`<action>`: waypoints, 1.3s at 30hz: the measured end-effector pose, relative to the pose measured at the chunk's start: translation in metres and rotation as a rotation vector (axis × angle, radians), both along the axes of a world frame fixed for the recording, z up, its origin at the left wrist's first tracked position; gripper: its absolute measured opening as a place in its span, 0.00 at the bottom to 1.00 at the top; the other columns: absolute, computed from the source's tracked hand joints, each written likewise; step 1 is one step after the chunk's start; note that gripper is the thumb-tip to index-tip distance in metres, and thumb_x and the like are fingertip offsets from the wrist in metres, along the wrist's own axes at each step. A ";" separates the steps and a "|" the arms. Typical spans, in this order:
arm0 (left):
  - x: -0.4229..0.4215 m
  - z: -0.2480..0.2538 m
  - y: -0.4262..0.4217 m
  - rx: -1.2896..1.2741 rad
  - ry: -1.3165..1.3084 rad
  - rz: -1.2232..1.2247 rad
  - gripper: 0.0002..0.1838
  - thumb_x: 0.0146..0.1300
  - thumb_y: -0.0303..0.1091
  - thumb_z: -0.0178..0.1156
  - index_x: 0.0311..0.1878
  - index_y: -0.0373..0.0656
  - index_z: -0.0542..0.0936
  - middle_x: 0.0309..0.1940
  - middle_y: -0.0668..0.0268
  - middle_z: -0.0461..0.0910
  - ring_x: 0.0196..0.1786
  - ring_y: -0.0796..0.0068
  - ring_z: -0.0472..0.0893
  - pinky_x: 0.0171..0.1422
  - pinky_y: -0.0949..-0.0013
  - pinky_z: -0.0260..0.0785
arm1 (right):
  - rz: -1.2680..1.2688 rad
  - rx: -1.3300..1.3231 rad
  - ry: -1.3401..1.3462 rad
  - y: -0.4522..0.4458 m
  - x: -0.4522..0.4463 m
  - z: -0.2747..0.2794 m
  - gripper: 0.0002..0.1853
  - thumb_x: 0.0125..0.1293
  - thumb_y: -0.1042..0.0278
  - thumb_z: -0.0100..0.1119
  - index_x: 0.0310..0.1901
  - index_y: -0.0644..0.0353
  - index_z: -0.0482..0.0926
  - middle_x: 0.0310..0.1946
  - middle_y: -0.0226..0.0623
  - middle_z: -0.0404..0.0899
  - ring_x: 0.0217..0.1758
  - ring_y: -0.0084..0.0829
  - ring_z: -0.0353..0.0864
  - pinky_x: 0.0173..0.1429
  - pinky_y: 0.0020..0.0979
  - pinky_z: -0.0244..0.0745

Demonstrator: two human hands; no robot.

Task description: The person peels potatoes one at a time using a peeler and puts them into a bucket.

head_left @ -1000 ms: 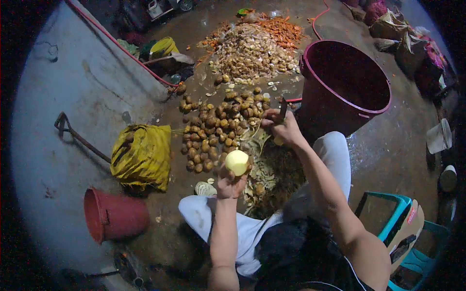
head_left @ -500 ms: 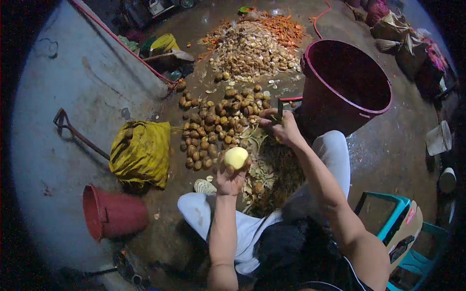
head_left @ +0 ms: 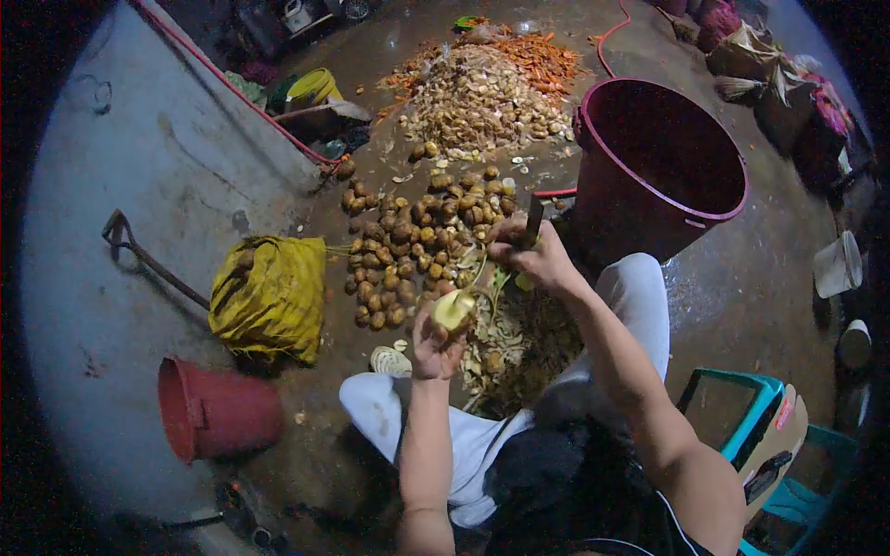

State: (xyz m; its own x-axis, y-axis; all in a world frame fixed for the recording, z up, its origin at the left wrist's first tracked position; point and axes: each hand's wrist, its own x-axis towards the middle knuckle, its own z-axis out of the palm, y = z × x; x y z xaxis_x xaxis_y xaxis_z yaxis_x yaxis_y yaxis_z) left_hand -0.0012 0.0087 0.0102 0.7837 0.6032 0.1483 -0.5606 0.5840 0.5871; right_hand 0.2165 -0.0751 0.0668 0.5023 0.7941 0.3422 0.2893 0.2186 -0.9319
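My left hand (head_left: 436, 347) is wrapped round a pale yellow potato (head_left: 452, 310) with a darker strip of skin along one side. Up and to the right of it, my right hand (head_left: 538, 258) is closed on a dark flat tool (head_left: 535, 221) that sticks up past the fingers. Its other end is hidden, so whether it is a knife or a peeler I cannot tell. Thin strips of peel (head_left: 499, 283) hang between the two hands. Below them lies a heap of peelings (head_left: 501, 347), and beyond my left hand is a spread of unpeeled potatoes (head_left: 399, 232).
A large maroon tub (head_left: 640, 218) stands close to my right hand. At the left are a yellow sack (head_left: 269, 296) and a red bucket (head_left: 222, 412). Farther off is a mound of pale peelings (head_left: 482, 102) beside orange scraps (head_left: 542, 60). A teal chair (head_left: 742, 398) is at right.
The potato has turned in my left hand, and a darker side of it now shows. My right hand has dipped slightly, with peel strips hanging toward the potato.
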 end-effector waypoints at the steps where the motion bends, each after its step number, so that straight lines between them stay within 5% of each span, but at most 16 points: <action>1: -0.001 -0.002 0.001 0.027 0.055 0.017 0.36 0.53 0.37 0.72 0.62 0.32 0.69 0.62 0.57 0.72 0.64 0.58 0.73 0.69 0.55 0.67 | 0.006 0.067 -0.107 -0.001 -0.005 0.003 0.06 0.62 0.75 0.63 0.39 0.67 0.80 0.30 0.26 0.80 0.36 0.17 0.75 0.42 0.24 0.73; 6: 0.000 0.003 -0.004 -0.040 0.064 0.058 0.41 0.50 0.38 0.75 0.64 0.32 0.66 0.58 0.53 0.74 0.61 0.60 0.75 0.68 0.58 0.68 | -0.202 -0.071 -0.167 0.018 0.031 -0.069 0.05 0.62 0.75 0.63 0.38 0.66 0.80 0.31 0.26 0.79 0.36 0.17 0.75 0.42 0.24 0.72; 10: 0.001 0.001 0.002 -0.024 -0.006 -0.041 0.39 0.53 0.34 0.72 0.66 0.33 0.65 0.57 0.53 0.75 0.61 0.61 0.76 0.66 0.61 0.71 | -0.031 0.058 -0.015 0.007 0.001 -0.008 0.06 0.61 0.75 0.65 0.38 0.66 0.80 0.29 0.26 0.79 0.35 0.18 0.75 0.42 0.25 0.72; 11: 0.000 -0.009 0.005 -0.040 -0.025 -0.057 0.39 0.53 0.32 0.71 0.67 0.33 0.65 0.58 0.53 0.74 0.60 0.61 0.77 0.64 0.63 0.72 | -0.028 -0.027 -0.109 -0.003 -0.007 0.007 0.10 0.56 0.79 0.65 0.41 0.67 0.81 0.33 0.36 0.85 0.39 0.23 0.83 0.49 0.29 0.76; 13: 0.000 -0.010 0.002 -0.047 0.019 -0.008 0.39 0.54 0.29 0.70 0.68 0.33 0.63 0.59 0.52 0.73 0.58 0.61 0.78 0.59 0.66 0.75 | -0.039 0.078 -0.049 -0.006 -0.010 0.007 0.10 0.57 0.77 0.66 0.42 0.66 0.82 0.33 0.37 0.85 0.39 0.22 0.83 0.48 0.28 0.76; 15: 0.001 -0.009 -0.004 -0.039 0.080 0.054 0.38 0.55 0.28 0.69 0.68 0.32 0.63 0.59 0.51 0.73 0.56 0.61 0.78 0.57 0.68 0.77 | -0.188 -0.121 -0.053 0.001 0.004 0.002 0.07 0.60 0.76 0.66 0.39 0.66 0.82 0.27 0.25 0.78 0.32 0.17 0.74 0.36 0.24 0.71; 17: 0.005 -0.004 -0.002 -0.116 0.047 0.052 0.38 0.54 0.28 0.69 0.67 0.31 0.63 0.59 0.52 0.73 0.56 0.62 0.78 0.56 0.70 0.77 | -0.201 -0.203 0.075 0.002 0.008 0.001 0.07 0.60 0.76 0.66 0.39 0.66 0.81 0.26 0.25 0.76 0.30 0.17 0.73 0.34 0.24 0.69; 19: 0.011 0.010 -0.003 -0.076 -0.051 0.015 0.37 0.54 0.30 0.70 0.65 0.30 0.64 0.58 0.53 0.73 0.55 0.61 0.78 0.56 0.70 0.77 | -0.109 -0.023 0.063 0.008 0.002 0.002 0.07 0.61 0.73 0.66 0.38 0.65 0.81 0.26 0.24 0.75 0.30 0.17 0.72 0.34 0.24 0.68; 21: 0.010 0.012 -0.008 0.014 0.149 0.133 0.38 0.53 0.31 0.71 0.65 0.31 0.65 0.59 0.53 0.73 0.57 0.59 0.77 0.61 0.65 0.75 | 0.000 0.054 0.092 -0.004 -0.013 0.012 0.07 0.63 0.71 0.65 0.39 0.65 0.81 0.30 0.26 0.78 0.34 0.19 0.75 0.41 0.25 0.71; 24: 0.008 -0.001 -0.007 -0.052 0.059 0.126 0.35 0.53 0.31 0.71 0.63 0.31 0.68 0.60 0.53 0.73 0.60 0.61 0.76 0.64 0.64 0.72 | 0.044 0.148 0.397 0.000 -0.007 -0.003 0.09 0.61 0.71 0.66 0.39 0.67 0.81 0.30 0.28 0.79 0.36 0.19 0.76 0.44 0.26 0.72; 26: 0.009 -0.017 0.000 -0.121 -0.050 0.055 0.32 0.52 0.32 0.71 0.61 0.33 0.72 0.60 0.54 0.73 0.62 0.59 0.75 0.64 0.62 0.71 | -0.160 -0.080 0.093 0.011 0.021 -0.038 0.11 0.61 0.69 0.68 0.39 0.68 0.80 0.31 0.28 0.80 0.38 0.20 0.78 0.46 0.26 0.73; 31: 0.003 -0.029 0.001 -0.174 -0.030 0.021 0.30 0.51 0.29 0.70 0.60 0.37 0.74 0.56 0.59 0.77 0.60 0.59 0.75 0.66 0.60 0.68 | -0.093 0.157 -0.128 0.004 -0.013 -0.001 0.10 0.57 0.73 0.70 0.39 0.66 0.80 0.31 0.33 0.82 0.38 0.23 0.79 0.46 0.29 0.74; 35: 0.007 -0.023 -0.005 -0.216 -0.007 0.131 0.25 0.49 0.28 0.71 0.54 0.39 0.79 0.57 0.59 0.76 0.59 0.60 0.75 0.66 0.61 0.67 | -0.278 -0.118 -0.103 0.008 0.006 -0.009 0.09 0.59 0.73 0.68 0.40 0.66 0.80 0.32 0.31 0.82 0.39 0.22 0.78 0.47 0.28 0.74; 38: 0.009 -0.033 0.002 -0.303 -0.085 0.035 0.27 0.50 0.27 0.70 0.56 0.40 0.78 0.57 0.59 0.76 0.60 0.63 0.75 0.66 0.59 0.67 | -0.209 0.126 0.211 0.018 0.005 -0.025 0.10 0.59 0.71 0.68 0.41 0.65 0.81 0.32 0.32 0.83 0.37 0.24 0.79 0.44 0.28 0.75; 39: 0.009 -0.031 0.000 -0.309 -0.086 0.036 0.27 0.50 0.27 0.70 0.56 0.40 0.78 0.57 0.59 0.76 0.60 0.63 0.75 0.66 0.59 0.67 | -0.190 0.156 0.044 0.014 -0.003 -0.018 0.11 0.59 0.71 0.69 0.41 0.65 0.81 0.32 0.33 0.83 0.36 0.24 0.79 0.43 0.28 0.74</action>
State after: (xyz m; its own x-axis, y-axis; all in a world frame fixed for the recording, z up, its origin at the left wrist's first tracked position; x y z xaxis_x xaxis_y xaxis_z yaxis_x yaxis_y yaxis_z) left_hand 0.0081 0.0083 -0.0208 0.7534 0.6573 0.0185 -0.6242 0.7061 0.3342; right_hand 0.2138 -0.0614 0.0489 0.6545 0.6234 0.4279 0.2985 0.3069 -0.9037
